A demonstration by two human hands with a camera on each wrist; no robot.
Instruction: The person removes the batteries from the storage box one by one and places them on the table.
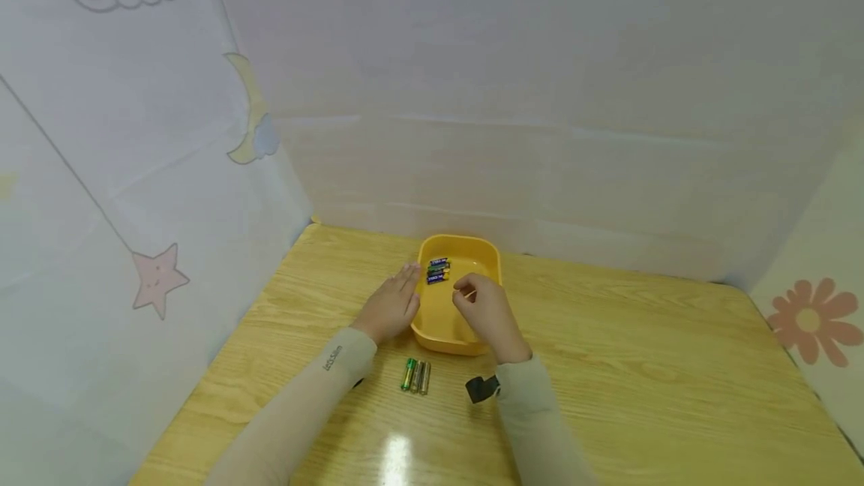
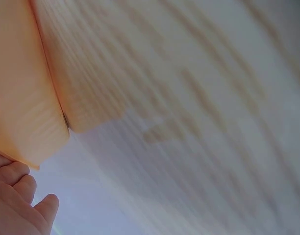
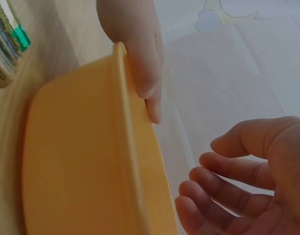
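Observation:
A yellow plastic tray (image 1: 437, 315) stands on the table, with several small batteries (image 1: 437, 271) in blue and green wraps lying side by side by its left wall. My left hand (image 1: 390, 307) rests along the left rim, fingers fairly straight; in the left wrist view its fingertips (image 2: 25, 186) are right at the tray's edge. Over the right part of the tray is my right hand (image 1: 487, 312). The right wrist view shows its fingers (image 3: 218, 181) loosely bent, with nothing between them and the thumb.
In front of the tray, three batteries lie in a row on the wooden table: a green-and-gold one (image 1: 408, 374) and two duller ones (image 1: 420, 378). A pale wall covering (image 1: 540, 171) rises close behind the tray. Another patterned covering (image 1: 155, 193) stands on the left.

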